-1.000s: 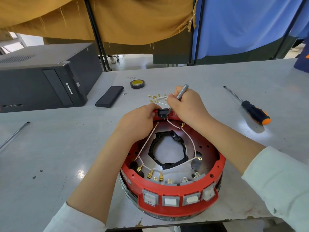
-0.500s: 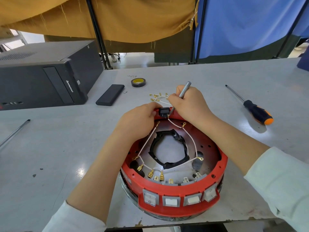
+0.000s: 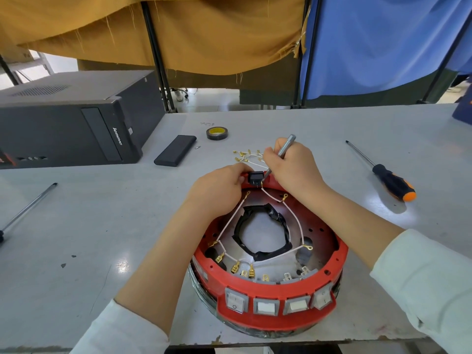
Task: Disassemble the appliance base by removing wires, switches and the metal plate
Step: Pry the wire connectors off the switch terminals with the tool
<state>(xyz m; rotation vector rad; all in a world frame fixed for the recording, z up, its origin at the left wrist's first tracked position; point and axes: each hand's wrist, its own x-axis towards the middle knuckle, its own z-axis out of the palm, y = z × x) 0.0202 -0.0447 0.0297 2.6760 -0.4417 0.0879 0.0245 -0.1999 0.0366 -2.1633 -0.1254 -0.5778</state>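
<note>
Still prying | right hand (image 3: 293, 167) grips metal rod (image 3: 281, 154), tip at black switch (image 3: 256, 177) on far rim of red base (image 3: 270, 320), near bench front edge | left hand (image 3: 219, 187) pinches rim beside switch | little changed: switch seated, wires (image 3: 231, 221) attached | computer case (image 3: 63, 126) reads "lenovo"

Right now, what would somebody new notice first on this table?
Probably the round red plastic appliance base at the near edge, with grey rocker switches along its front. At its far rim the left hand steadies a small black switch while the right hand pries with a thin metal tool.
</note>
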